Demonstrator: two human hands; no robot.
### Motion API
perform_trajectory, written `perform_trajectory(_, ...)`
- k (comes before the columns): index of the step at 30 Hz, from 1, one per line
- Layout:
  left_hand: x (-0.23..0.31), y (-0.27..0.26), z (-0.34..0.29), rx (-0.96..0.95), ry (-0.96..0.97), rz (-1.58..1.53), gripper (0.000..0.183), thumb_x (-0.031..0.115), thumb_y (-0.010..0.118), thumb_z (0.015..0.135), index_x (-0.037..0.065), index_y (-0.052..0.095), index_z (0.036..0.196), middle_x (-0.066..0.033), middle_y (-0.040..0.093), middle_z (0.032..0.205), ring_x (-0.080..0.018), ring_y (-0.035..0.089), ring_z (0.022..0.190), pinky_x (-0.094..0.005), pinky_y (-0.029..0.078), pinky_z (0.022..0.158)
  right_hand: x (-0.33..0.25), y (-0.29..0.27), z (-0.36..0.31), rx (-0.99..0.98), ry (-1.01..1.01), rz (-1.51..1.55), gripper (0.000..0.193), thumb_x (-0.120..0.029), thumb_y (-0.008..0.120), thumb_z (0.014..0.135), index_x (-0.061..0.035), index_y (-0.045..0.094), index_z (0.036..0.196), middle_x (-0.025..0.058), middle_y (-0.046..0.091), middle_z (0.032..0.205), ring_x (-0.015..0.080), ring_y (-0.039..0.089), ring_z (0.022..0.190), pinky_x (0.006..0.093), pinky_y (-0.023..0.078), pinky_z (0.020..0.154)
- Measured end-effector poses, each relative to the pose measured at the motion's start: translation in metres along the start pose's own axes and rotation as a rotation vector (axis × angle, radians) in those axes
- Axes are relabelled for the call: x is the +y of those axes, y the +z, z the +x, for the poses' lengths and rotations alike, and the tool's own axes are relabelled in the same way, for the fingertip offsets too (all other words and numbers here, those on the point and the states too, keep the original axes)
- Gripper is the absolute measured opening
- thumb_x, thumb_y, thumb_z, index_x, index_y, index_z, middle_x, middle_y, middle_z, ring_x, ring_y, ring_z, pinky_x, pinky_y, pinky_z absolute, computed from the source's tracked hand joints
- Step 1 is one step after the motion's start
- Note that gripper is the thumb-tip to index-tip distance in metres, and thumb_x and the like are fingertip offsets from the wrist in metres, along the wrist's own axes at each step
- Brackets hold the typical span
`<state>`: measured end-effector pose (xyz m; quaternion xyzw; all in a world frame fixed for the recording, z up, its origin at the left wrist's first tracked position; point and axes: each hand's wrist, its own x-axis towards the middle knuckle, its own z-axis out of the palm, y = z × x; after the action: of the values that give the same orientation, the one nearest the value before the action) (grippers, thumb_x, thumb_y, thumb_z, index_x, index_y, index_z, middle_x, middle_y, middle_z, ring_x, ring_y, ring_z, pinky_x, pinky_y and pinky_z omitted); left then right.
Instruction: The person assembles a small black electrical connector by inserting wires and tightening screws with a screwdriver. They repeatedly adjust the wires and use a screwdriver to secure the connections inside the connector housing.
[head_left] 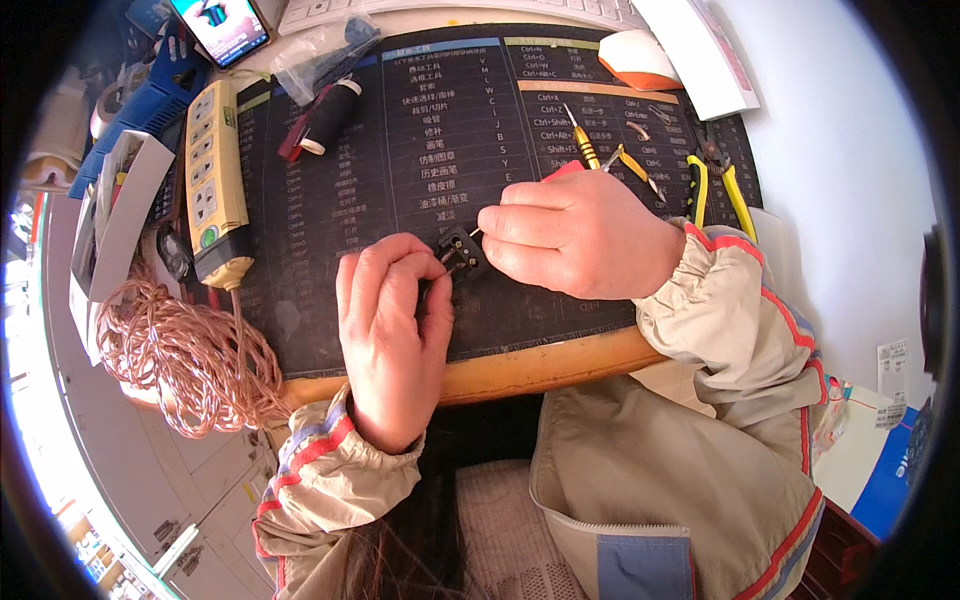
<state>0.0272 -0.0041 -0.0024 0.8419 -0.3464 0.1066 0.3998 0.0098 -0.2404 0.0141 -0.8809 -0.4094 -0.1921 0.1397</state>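
Between the fingertips of my left hand [395, 320] is a small black connector block [461, 254] with metal contacts, held just above the dark printed desk mat [350, 230]. My right hand [580, 237] is closed around something mostly hidden by the fingers. A thin pale tip [476, 232] sticks out from them toward the block; whether it touches the block I cannot tell. Something red [566, 171] shows behind my right knuckles, partly covered. Beyond that hand lie a yellow-handled screwdriver [582, 140], a small yellow-handled tool [632, 165] and yellow-handled cutters [735, 195].
At the left stand a power strip [215, 180] and a coil of twisted copper-coloured cable [190, 360]. A black cylindrical piece [333, 110] lies near a clear plastic bag [315, 65]. Along the back are a phone [222, 30], a keyboard [460, 10] and a white-and-orange mouse [640, 60].
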Motion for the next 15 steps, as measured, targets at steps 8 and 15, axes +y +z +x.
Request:
perform_trajectory(8, 0.002, 0.002, 0.001, 0.028, 0.05, 0.022, 0.023, -0.01, 0.074, 0.078, -0.001, 0.067, 0.098, -0.0099, 0.065, 0.11, -0.0308, 0.058, 0.091, -0.0391, 0.051, 0.081, -0.003, 0.001, -0.003, -0.002, 0.0, -0.018, 0.022, -0.008, 0.073, 0.077, -0.0022, 0.07, 0.098, 0.0087, 0.07, 0.106, 0.0226, 0.07, 0.086, 0.0319, 0.058, 0.058)
perform_trajectory(15, 0.003, 0.002, -0.002, 0.051, 0.081, 0.061, 0.025, -0.009, 0.074, 0.078, -0.001, 0.068, 0.1, -0.0111, 0.064, 0.109, -0.032, 0.059, 0.09, -0.0399, 0.052, 0.081, -0.004, -0.008, 0.002, -0.019, 0.175, 0.168, 0.03, -0.001, 0.076, 0.078, -0.0021, 0.069, 0.107, 0.0093, 0.066, 0.105, 0.0263, 0.066, 0.084, 0.0325, 0.056, 0.062)
